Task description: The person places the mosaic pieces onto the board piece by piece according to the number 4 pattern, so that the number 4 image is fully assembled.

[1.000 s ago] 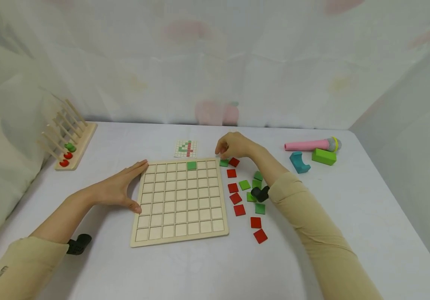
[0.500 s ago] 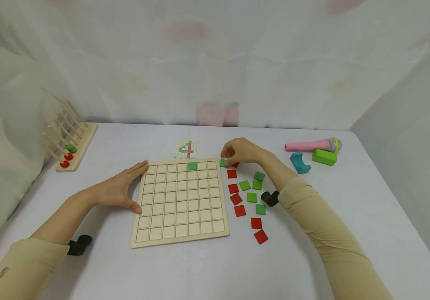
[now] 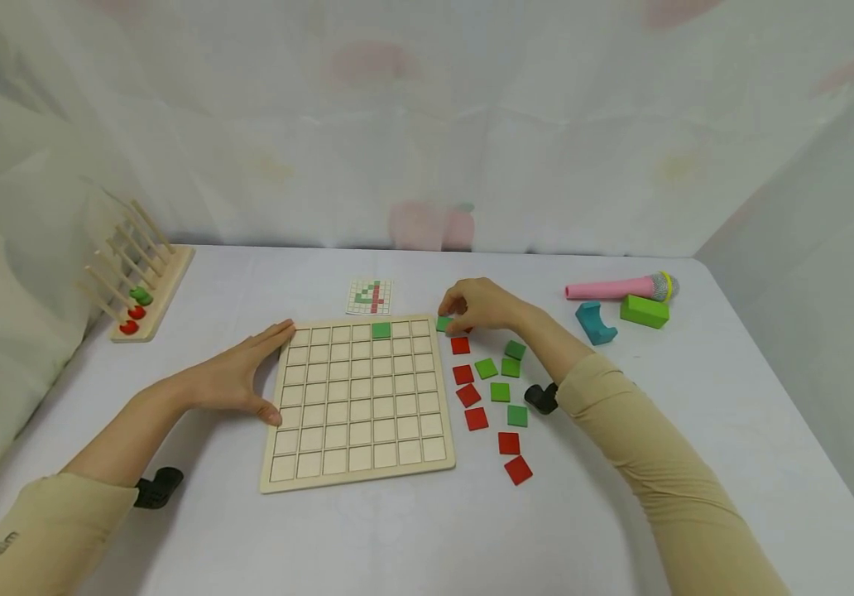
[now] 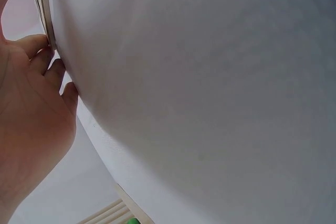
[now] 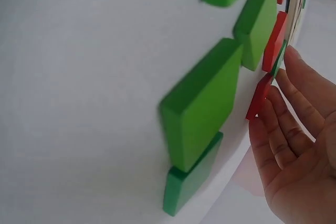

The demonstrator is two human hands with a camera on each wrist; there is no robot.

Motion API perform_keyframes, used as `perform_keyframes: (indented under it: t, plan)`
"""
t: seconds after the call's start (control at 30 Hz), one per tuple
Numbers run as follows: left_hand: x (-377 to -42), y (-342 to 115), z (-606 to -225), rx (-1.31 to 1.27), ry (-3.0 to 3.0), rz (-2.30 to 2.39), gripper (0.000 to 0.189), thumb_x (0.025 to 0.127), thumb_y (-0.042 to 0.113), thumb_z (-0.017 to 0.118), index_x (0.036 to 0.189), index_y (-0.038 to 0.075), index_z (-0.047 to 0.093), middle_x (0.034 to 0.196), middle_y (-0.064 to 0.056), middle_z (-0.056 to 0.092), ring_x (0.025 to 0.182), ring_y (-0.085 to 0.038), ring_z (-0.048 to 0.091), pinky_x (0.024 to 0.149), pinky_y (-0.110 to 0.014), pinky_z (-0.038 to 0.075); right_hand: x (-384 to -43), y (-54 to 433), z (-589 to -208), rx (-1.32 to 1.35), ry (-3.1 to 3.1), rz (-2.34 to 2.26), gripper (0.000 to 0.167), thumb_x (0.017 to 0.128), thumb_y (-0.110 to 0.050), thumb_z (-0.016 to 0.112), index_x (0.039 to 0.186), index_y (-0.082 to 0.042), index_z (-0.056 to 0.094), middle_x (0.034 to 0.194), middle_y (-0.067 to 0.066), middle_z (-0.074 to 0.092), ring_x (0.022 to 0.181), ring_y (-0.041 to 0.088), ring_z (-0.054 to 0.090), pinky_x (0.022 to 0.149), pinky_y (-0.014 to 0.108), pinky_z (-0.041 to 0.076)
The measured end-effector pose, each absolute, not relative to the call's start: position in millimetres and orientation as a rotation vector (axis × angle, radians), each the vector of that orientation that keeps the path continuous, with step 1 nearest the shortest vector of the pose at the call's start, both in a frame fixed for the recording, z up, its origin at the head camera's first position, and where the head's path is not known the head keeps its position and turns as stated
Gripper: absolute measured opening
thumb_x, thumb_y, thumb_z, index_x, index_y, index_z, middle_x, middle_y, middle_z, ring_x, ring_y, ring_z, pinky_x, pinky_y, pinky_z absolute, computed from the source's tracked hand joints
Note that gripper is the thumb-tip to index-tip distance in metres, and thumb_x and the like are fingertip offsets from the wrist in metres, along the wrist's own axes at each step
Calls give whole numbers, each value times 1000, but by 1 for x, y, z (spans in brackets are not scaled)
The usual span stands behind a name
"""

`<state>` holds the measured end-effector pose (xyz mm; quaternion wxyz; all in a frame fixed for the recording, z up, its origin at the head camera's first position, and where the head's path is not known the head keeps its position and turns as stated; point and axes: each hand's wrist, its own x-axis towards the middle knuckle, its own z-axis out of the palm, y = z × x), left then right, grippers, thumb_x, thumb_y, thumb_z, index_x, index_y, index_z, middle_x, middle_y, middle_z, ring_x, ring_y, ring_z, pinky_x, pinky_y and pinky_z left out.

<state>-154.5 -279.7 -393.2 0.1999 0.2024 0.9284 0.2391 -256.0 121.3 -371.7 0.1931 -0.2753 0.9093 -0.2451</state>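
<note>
A wooden grid board (image 3: 360, 387) lies mid-table, one green tile (image 3: 381, 331) set in its top row. My left hand (image 3: 229, 377) rests at the board's left edge, fingers spread, fingertips touching the rim. At the upper right corner my right hand (image 3: 482, 305) pinches another green square tile (image 3: 443, 324) between thumb and index finger. In the right wrist view, its other fingers lie beside a red tile (image 5: 259, 97), which the hand mostly hides in the head view. Behind the board lies a small pattern card (image 3: 370, 296) with green and red squares.
Several loose red tiles (image 3: 476, 418) and green tiles (image 3: 500, 391) are scattered right of the board. Farther right lie a pink toy microphone (image 3: 613, 288), a green block (image 3: 644, 311) and a teal curved block (image 3: 595, 323). A wooden peg rack (image 3: 166, 285) stands at the left.
My right hand has shifted slightly right and toward the front, its thumb and index finger coming down to either side of the green tile. The left hand has stayed put.
</note>
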Motion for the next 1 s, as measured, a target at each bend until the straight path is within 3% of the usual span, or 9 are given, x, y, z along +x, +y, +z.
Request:
perform_keyframes:
  t: [0.83, 1.0]
  plan:
    - [-155, -281, -394, 592, 2598, 674, 141, 55, 58, 89, 159, 5, 10, 169, -14, 4, 154, -46, 4, 118, -71, 12, -256, 121, -377, -822, 2606, -722, 22, 85, -15, 77, 106, -11, 72, 103, 5, 69, 96, 20, 61, 87, 32, 52]
    - [-155, -281, -394, 589, 2601, 665, 142, 55, 59, 89, 159, 5, 10, 169, -14, 4, 154, -46, 4, 118, -71, 12, -255, 120, -376, -817, 2598, -759, 20, 82, -12, 79, 100, -10, 72, 95, 5, 71, 88, 17, 62, 78, 28, 53]
